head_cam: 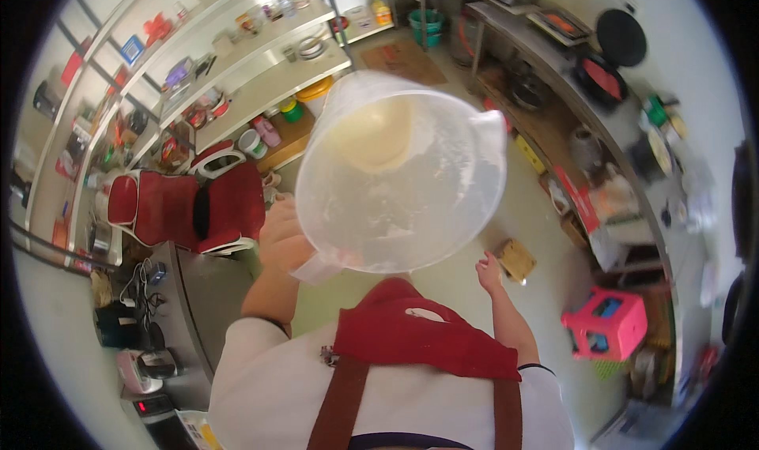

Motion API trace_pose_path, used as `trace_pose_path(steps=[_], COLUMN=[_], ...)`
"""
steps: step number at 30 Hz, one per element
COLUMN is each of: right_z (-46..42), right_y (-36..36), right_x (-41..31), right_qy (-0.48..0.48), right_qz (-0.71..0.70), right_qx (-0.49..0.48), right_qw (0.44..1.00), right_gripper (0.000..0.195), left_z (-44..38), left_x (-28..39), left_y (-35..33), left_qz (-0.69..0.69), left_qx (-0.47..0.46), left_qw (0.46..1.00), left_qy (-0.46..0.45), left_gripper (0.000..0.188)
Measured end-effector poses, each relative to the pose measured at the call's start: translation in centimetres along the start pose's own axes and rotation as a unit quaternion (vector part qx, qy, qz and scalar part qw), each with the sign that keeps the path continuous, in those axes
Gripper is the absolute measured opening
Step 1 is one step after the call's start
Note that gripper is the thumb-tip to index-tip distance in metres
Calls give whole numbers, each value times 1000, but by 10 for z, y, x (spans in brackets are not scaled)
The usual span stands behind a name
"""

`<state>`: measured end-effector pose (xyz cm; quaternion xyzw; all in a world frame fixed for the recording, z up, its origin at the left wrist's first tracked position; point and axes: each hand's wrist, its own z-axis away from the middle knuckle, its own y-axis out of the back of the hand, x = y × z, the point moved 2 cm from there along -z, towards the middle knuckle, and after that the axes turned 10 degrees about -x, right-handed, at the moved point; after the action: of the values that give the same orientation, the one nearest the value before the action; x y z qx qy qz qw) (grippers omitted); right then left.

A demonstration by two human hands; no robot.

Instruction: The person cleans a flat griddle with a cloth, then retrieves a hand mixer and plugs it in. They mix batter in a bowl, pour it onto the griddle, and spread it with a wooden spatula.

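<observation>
My left hand (283, 236) grips the handle of a large translucent plastic pitcher (391, 219), which is raised in front of my chest. Its wide mouth is tipped towards me, with the pouring spout at the upper right. Pale yellow liquid or batter (379, 136) lies inside near the bottom, and whitish smears coat the inner wall. My right hand (490, 272) hangs low by my side, fingers loosely apart, with nothing in it. Below the pitcher shows the red apron (415, 331) I wear over a white shirt.
Two red folding chairs (231, 204) stand at left, before shelving (261, 53) crowded with containers. A steel counter (201, 296) is at near left. Along the right runs a workbench (599, 112) with pans. A pink stool (611, 325) and a brown block-like object (517, 260) are on the floor.
</observation>
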<state>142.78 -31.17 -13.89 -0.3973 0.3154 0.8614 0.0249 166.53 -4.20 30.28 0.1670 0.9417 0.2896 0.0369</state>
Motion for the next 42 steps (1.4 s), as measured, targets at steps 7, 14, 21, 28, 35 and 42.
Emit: trace_pose_path(steps=[7,14,21,28,35,42], right_z=[-205,-272,-426,-720,-929,-1091], right_y=[66,158,249,344,394,291], right_x=[56,38,72,42,-290,-464], right_qy=[-69,-277,-337,-166,165,150], right_qz=[56,-85,-113,-96,291,55], right_qx=[9,-64,-74,-146,-256,-301], right_qw=[996,955,932,971,907,940], right_gripper=[49,41,34,27,26,39], left_z=[-71,-150,-200,-226,-154,-92], left_x=[-223,-415,-566,-710,-841,-1030], left_y=[-69,-154,-300,-391,-399,-393], left_qz=[41,52,74,106,54,-14], left_qx=[-4,-30,-29,-71,-4,-29], left_qw=[994,991,996,847,699,667], left_qy=[-98,-118,39,516,713,744], left_gripper=[18,18,21,21,26,34])
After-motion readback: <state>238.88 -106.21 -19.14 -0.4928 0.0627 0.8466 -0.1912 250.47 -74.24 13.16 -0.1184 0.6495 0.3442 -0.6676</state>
